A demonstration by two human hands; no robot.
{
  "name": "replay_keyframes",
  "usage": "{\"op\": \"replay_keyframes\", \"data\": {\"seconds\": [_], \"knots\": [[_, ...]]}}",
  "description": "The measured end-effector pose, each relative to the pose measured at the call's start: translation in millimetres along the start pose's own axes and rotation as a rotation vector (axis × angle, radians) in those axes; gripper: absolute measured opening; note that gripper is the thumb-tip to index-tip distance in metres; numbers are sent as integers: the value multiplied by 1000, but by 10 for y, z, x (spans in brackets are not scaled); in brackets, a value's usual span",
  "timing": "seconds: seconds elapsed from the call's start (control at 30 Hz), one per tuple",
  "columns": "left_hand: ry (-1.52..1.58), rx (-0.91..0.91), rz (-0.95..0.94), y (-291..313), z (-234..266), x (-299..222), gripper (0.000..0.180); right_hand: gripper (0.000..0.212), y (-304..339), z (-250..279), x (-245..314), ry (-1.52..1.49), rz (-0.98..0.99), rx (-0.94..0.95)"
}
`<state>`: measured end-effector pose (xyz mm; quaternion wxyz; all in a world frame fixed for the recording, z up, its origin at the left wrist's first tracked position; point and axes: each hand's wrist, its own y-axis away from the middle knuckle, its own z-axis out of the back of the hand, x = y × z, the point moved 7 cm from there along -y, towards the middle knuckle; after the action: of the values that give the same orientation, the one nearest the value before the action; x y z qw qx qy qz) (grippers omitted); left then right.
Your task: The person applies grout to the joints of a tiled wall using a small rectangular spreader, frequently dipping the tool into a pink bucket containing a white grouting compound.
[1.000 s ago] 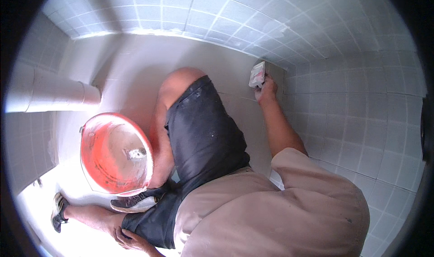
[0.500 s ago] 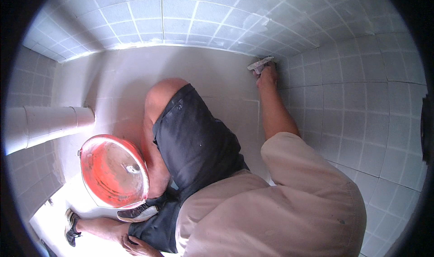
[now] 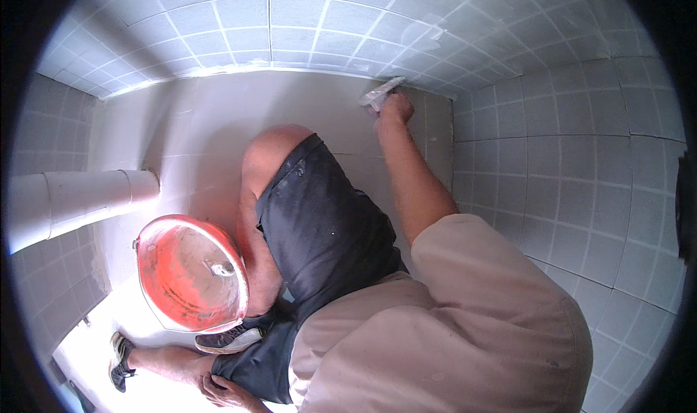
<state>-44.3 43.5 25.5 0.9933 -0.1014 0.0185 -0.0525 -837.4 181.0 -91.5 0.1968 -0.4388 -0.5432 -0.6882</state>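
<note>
My right hand [image 3: 396,108] is closed round a pale, flat hand float [image 3: 380,93]. The float lies along the seam where the floor meets the far tiled wall, a little left of the right corner. My fingers are partly hidden behind it. At the lower left my left hand [image 3: 229,395] rests on my leg by the knee, its fingers laid over it and holding nothing. A red bucket [image 3: 167,282] stands by my bent leg. It has greyish residue inside and a small pale lump [image 3: 222,268] in it.
A thick white pipe [image 3: 91,195] juts in from the left, near the bucket. Gridded grey tiles cover the far wall [image 3: 298,31] and right wall [image 3: 573,166]. My bent knee [image 3: 279,144] rises over the grey floor [image 3: 218,115]. Bright light falls at the lower left.
My right hand has moved the float leftward along the foot of the far wall, away from the right corner, and the float's tilt is steeper. My left hand stays on my leg.
</note>
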Motion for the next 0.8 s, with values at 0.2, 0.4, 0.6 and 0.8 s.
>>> {"op": "replay_keyframes", "data": {"seconds": [0.2, 0.4, 0.6, 0.8], "knots": [[-28, -21, 60, 32, 197, -128, 44, 32, 391, -638, -495, 29, 52, 184], [-122, -47, 152, 244, 505, 117, 44, 34, 561, -460, -696, 114, 93, 188], [-88, -116, 124, 318, 566, 41, 45, 22, -179, -240, -195, -48, 124, 165], [-173, -106, 144, 364, 682, 49, 46, 17, 229, -593, -503, 23, 38, 125]]}}
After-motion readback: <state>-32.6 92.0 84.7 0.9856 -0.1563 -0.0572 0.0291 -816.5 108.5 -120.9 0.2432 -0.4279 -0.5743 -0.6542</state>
